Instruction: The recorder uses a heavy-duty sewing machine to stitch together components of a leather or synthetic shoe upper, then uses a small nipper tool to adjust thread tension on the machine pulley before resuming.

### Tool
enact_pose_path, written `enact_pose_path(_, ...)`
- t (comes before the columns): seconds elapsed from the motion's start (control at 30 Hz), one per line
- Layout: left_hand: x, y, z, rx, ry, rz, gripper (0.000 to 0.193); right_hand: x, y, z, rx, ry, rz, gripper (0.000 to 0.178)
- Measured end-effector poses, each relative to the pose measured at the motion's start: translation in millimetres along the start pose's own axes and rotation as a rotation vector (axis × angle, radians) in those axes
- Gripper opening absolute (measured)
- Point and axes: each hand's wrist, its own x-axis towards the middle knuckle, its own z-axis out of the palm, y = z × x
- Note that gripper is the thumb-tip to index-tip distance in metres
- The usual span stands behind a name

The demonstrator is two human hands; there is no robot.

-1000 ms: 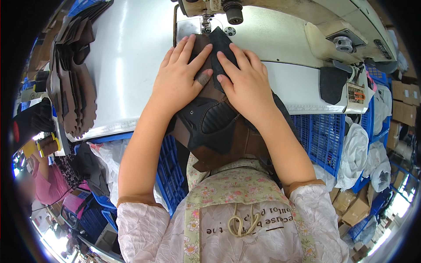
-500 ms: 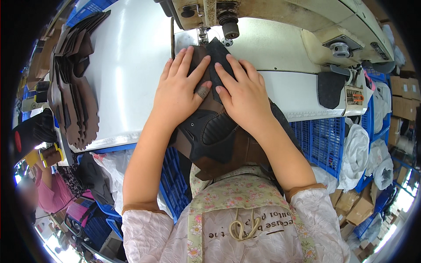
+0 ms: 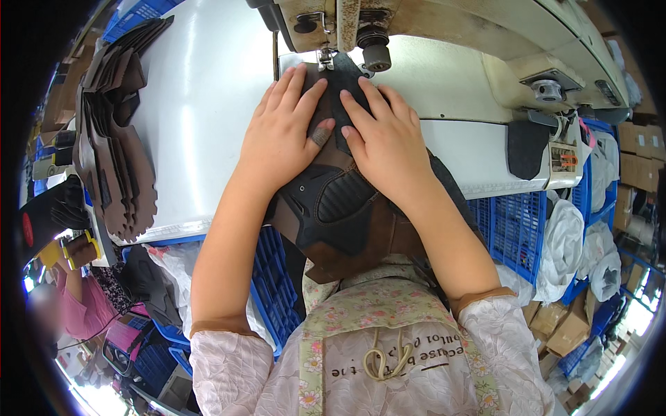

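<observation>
A brown and black leather piece (image 3: 338, 251), looking like a shoe or boot upper with a ribbed padded panel, spans from the sewing machine's presser foot (image 3: 325, 59) back to my apron. On its left side my left hand (image 3: 281, 142) lies flat, fingers stretched toward the foot and a grey wrap around the thumb. Across from it, my right hand (image 3: 392, 145) rests with fingers spread on a dark strip (image 3: 340, 104) of the same work. Both hands press from above rather than grip. The strip's far tip is at the presser foot; the needle point cannot be made out.
The sewing machine's arm (image 3: 451, 35) spans the top right. A stack of brown cut leather pieces (image 3: 114, 152) lies left on the white table (image 3: 184, 139). A dark scrap (image 3: 527, 149) hangs at the right edge. Blue crates (image 3: 510, 225) stand below; a person in pink (image 3: 87, 305) is far left.
The leather piece and both hands have slid slightly forward, bringing the dark strip's tip farther under the machine head. The whole view has also shifted a little.
</observation>
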Motion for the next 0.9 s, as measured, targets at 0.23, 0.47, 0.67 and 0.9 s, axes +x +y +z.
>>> enact_pose_path(0.23,2.2,-1.8,0.6,-0.002,-0.005,0.001,0.053,2.4,-0.2,-0.6,0.008,-0.01,0.011,0.042)
enact_pose_path(0.47,5.0,-0.8,-1.3,-0.009,-0.026,-0.004,0.052,3.5,2.8,0.3,0.02,0.001,-0.002,0.042)
enact_pose_path(0.67,4.7,0.5,-4.1,-0.029,-0.048,-0.023,0.053,4.0,2.4,-2.1,0.028,-0.004,-0.007,0.042)
enact_pose_path(0.9,3.3,3.2,-5.4,-0.053,-0.062,-0.033,0.053,1.8,-0.1,-2.6,0.038,0.001,0.0,0.042)
